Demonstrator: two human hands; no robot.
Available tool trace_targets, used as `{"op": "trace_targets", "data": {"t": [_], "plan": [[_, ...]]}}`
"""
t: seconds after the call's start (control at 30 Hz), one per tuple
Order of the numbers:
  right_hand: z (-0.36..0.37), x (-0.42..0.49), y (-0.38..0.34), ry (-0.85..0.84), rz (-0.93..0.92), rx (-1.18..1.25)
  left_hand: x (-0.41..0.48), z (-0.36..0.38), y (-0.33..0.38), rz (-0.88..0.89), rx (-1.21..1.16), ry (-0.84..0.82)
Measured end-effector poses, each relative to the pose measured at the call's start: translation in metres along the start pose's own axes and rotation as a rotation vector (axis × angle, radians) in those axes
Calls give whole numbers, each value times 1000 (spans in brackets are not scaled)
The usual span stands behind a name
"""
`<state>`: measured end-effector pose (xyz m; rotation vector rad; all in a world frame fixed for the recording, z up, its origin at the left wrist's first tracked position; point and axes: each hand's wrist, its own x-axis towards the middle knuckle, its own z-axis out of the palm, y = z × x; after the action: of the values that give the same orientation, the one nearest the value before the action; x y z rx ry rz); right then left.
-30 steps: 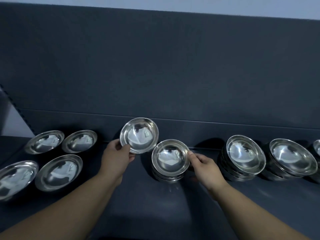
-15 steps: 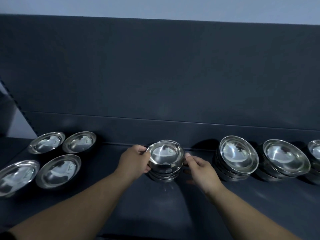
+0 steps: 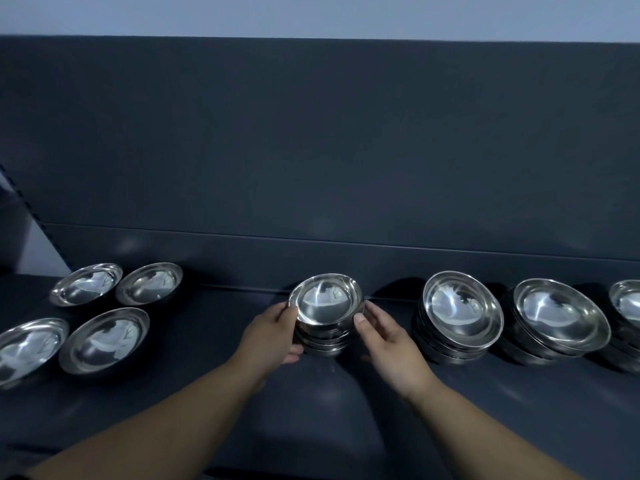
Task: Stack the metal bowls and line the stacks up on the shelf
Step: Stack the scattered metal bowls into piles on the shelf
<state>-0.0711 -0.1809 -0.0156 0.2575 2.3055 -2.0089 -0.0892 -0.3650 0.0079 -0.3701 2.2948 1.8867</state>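
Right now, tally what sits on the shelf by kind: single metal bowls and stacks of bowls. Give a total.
Single metal bowls: 4
Stacks of metal bowls: 4, the rightmost cut off by the frame edge
Total: 8

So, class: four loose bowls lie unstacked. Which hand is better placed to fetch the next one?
Left, probably. The left hand grips the middle stack on the side nearest the four single bowls; the right hand is nearer the other stacks and would have to cross over.
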Motion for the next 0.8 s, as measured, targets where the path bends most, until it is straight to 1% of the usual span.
{"op": "trace_targets", "data": {"t": [0.1, 0.17, 0.23, 0.33, 0.4, 0.5, 0.53, 0.6, 0.73, 0.8], "plan": [[-7, -1, 4, -42, -19, -2, 0, 12, 1, 2, -38, 3], [-11, -2, 6, -57, 28, -64, 2, 19, -1, 5, -51, 17], [-15, -6, 6, -41, 94, -222, 2, 23, -2, 4, -48, 27], [-19, -7, 14, -19, 104, -468, -3, 21, -6, -4, -27, 57], [-18, -5, 19, -57, 105, -616, -6, 14, -13, 17, 83, 111], [-11, -6, 26, -141, 34, -810, -12, -5, -27, 69, 448, 170], [-6, -9, 27, -171, 8, -853, -16, -12, -31, 76, 537, 174], [5, -14, 29, -226, -42, -910, -24, -26, -41, 86, 636, 173], [33, -23, 27, -331, -140, -921, -38, -60, -57, 78, 776, 199], [52, -26, 20, -376, -190, -922, -44, -80, -59, 102, 851, 239]]}}
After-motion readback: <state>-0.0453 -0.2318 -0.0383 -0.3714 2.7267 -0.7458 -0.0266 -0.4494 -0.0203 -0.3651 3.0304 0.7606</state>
